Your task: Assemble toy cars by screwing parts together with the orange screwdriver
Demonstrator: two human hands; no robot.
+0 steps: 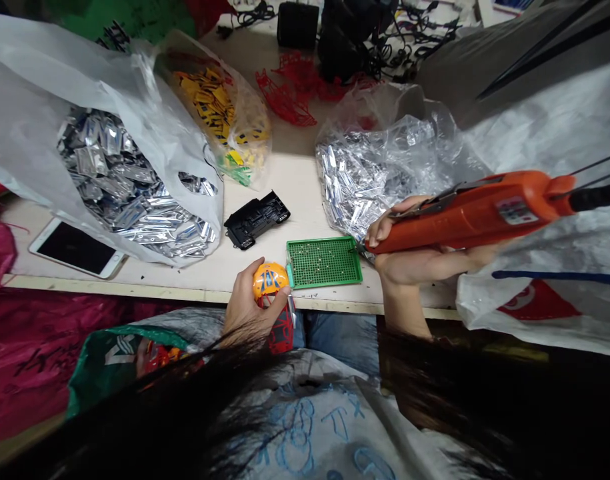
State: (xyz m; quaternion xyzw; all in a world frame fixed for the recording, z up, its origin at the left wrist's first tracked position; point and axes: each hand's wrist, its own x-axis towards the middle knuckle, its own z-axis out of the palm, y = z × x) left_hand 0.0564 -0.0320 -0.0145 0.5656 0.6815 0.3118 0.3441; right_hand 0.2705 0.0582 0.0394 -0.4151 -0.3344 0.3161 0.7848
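Note:
My left hand is closed round a small toy car body, orange on top with blue marks and red below, held at the table's front edge. My right hand grips an orange electric screwdriver that lies nearly level. Its tip points left and touches the right edge of a green screw tray. The tray holds several tiny screws and sits between my two hands.
A black plastic part lies behind the tray. A white bag of silver packets fills the left; a clear bag of silver parts sits behind my right hand. A phone lies left. Yellow parts and red frames lie farther back.

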